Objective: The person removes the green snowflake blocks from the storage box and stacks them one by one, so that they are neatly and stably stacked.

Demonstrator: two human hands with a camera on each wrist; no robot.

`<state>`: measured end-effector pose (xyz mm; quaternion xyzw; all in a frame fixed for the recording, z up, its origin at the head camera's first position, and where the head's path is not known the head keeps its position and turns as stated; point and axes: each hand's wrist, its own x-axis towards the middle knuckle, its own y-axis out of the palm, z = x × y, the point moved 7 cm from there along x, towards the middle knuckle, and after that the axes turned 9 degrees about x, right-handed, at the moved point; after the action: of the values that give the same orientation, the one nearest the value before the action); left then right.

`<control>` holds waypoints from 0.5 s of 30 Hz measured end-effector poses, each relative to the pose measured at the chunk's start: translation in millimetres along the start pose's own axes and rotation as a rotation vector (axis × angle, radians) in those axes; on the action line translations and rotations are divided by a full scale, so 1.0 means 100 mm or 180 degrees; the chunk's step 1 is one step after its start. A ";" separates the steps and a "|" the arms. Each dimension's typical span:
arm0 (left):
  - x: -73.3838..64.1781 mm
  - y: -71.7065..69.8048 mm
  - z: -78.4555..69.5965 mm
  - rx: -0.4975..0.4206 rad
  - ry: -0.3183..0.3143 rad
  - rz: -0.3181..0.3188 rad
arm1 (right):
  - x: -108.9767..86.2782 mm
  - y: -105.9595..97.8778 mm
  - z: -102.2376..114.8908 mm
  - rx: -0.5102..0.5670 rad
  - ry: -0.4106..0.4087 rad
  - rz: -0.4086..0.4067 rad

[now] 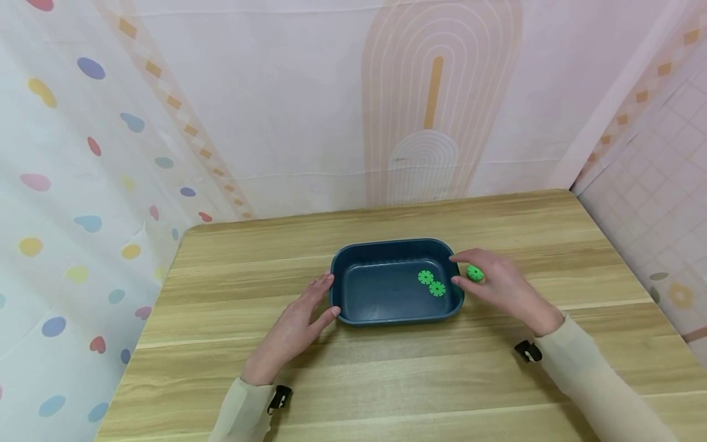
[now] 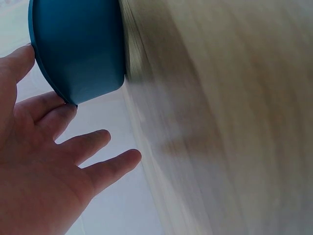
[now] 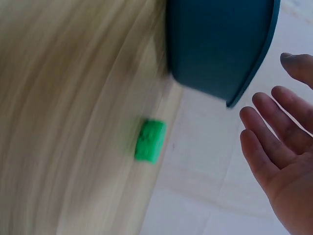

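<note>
A dark blue rectangular tub (image 1: 375, 291) sits on the table, and two green notched plastic discs (image 1: 437, 288) lie in its right part. My left hand (image 1: 293, 328) is at the tub's left end, with fingertips touching the rim and fingers spread. On the other side, my right hand (image 1: 499, 282) has its thumb and fingers parted right by the right end. In the right wrist view, its fingers (image 3: 264, 142) show beside the rim with nothing held. Under that hand, a short green stack of discs (image 3: 150, 140) stands on the table just outside the tub.
The wood-grain table (image 1: 353, 380) extends around the tub on all sides. A patterned curtain (image 1: 298, 110) hangs behind its back edge, with more printed cloth to the left and right. Each wrist carries a black strap clip (image 1: 280, 399).
</note>
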<state>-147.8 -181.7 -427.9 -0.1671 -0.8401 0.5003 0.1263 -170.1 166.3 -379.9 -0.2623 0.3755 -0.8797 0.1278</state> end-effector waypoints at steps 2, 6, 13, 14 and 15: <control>-0.01 0.00 0.00 -0.0001 -0.0005 0.0002 | 0.01 0.05 0.05 -0.0017 -0.0074 0.0007; -0.01 0.00 0.00 0.0003 -0.0014 0.0015 | 0.04 0.16 0.14 0.0077 -0.0079 0.0122; -0.02 0.00 -0.02 0.0002 -0.0030 0.0039 | 0.12 0.39 0.27 0.0197 0.0176 0.0635; -0.02 -0.01 -0.02 0.0000 -0.0029 0.0036 | 0.13 0.42 0.29 0.0202 0.0210 0.0688; -0.03 -0.01 -0.02 0.0003 -0.0025 0.0033 | 0.14 0.44 0.30 0.0191 0.0225 0.0721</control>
<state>-145.0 -181.8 -426.4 -0.1695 -0.8395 0.5020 0.1205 -164.0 111.8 -389.4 -0.1830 0.3805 -0.8792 0.2209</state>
